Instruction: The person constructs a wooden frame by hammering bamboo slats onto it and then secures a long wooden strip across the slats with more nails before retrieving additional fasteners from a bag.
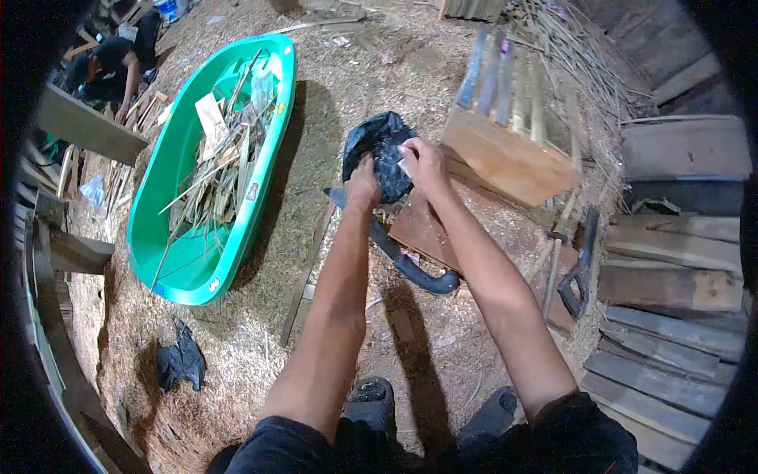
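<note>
A crumpled black plastic bag (380, 136) lies between my two hands, its mouth spread open. My left hand (363, 183) is at the bag's lower left side, fingers curled against the plastic. At the right edge of the bag, my right hand (426, 164) is closed with something small and pale at its fingertips, too small to name. Just below the hands rests a machete-like tool with a dark curved handle (422, 275), beside a reddish-brown board (426, 229). Whatever lies deep inside the bag cannot be made out.
A green tub (142, 237) with wood scraps stands at the left. A wooden block (505, 158), a handsaw (580, 265) and stacked planks (671, 288) are at the right. A black plastic scrap (180, 359) lies lower left. Another person (114, 63) crouches at the upper left.
</note>
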Action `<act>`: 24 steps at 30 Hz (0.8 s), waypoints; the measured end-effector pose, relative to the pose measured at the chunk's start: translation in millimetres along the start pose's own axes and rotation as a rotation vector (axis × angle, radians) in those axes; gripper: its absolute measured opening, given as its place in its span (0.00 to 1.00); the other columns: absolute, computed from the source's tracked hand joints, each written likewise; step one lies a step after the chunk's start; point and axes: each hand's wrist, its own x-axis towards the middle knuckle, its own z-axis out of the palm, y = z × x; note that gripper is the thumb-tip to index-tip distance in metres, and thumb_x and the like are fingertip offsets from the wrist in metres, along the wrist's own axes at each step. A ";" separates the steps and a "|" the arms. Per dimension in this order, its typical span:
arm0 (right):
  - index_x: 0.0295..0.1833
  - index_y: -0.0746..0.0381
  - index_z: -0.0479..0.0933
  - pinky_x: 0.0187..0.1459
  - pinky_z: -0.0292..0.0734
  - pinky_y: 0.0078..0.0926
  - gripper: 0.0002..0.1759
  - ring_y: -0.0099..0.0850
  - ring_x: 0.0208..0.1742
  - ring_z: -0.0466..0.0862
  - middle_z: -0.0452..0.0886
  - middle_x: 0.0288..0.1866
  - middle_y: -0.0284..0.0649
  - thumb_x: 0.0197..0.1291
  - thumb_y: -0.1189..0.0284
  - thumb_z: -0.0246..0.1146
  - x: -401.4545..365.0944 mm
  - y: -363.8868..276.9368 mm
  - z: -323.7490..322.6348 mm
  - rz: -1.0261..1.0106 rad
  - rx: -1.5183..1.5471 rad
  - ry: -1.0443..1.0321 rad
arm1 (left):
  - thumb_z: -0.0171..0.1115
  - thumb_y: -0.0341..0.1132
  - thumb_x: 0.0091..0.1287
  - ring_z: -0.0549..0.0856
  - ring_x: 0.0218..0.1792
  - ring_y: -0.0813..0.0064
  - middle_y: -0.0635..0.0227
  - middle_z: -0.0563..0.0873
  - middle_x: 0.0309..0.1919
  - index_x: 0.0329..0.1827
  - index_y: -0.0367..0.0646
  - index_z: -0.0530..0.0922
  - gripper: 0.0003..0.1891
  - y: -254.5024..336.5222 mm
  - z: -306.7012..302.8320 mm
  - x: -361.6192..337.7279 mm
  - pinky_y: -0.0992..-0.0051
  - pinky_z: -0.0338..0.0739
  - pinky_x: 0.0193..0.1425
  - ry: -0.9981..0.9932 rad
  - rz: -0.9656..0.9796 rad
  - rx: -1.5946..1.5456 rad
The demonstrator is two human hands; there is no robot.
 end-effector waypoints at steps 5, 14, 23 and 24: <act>0.43 0.66 0.83 0.46 0.79 0.34 0.10 0.41 0.42 0.86 0.85 0.38 0.49 0.64 0.69 0.66 -51.9 -43.0 -87.6 0.146 0.096 -0.112 | 0.52 0.32 0.64 0.73 0.70 0.52 0.49 0.73 0.70 0.71 0.37 0.69 0.29 8.0 1.2 -25.9 0.59 0.68 0.72 0.002 0.037 -0.072; 0.45 0.67 0.83 0.40 0.80 0.32 0.09 0.37 0.34 0.88 0.87 0.34 0.49 0.63 0.73 0.66 -170.9 -47.8 -137.8 0.251 0.015 0.136 | 0.65 0.35 0.70 0.85 0.41 0.76 0.61 0.90 0.39 0.50 0.31 0.85 0.14 139.9 18.9 -156.5 0.74 0.80 0.49 0.044 0.177 -0.999; 0.44 0.67 0.83 0.45 0.80 0.41 0.09 0.51 0.43 0.86 0.85 0.40 0.53 0.60 0.74 0.63 -216.0 -51.5 -184.2 0.239 -0.145 0.049 | 0.66 0.25 0.67 0.84 0.36 0.81 0.68 0.89 0.35 0.45 0.30 0.87 0.08 171.3 23.6 -209.2 0.80 0.79 0.42 -0.293 0.265 -1.086; 0.44 0.67 0.83 0.45 0.80 0.41 0.09 0.51 0.43 0.86 0.85 0.40 0.54 0.61 0.74 0.63 -217.1 -53.0 -189.2 0.235 -0.143 0.056 | 0.66 0.25 0.67 0.84 0.36 0.81 0.68 0.89 0.35 0.45 0.31 0.87 0.07 178.5 22.6 -211.9 0.80 0.79 0.41 -0.285 0.260 -1.046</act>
